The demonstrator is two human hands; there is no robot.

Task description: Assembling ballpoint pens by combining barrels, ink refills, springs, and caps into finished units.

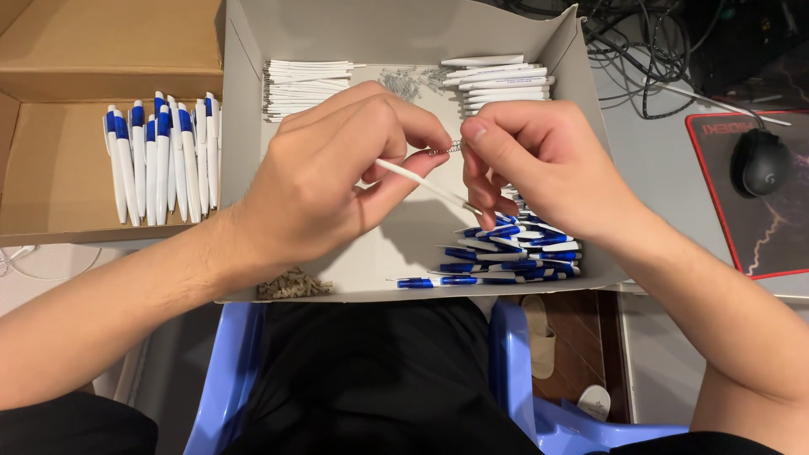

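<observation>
While the left hand (324,181) pinches a thin white plastic refill tube (421,181) slanting toward four o'clock, the right hand (539,168) fingers grip a small metal spring (447,149) at its twelve-o'clock end, aligned for threading, above the shallow grey cardboard tray (404,244).

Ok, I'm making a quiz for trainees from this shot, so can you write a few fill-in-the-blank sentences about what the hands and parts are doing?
1. The left hand holds a thin white ____ .
2. The right hand pinches a small metal ____ .
3. The finished pens stand in a cardboard box on the person's ____ side.
4. The computer mouse is coloured ____ .

Missing words: refill tube; spring; left; black.
</observation>
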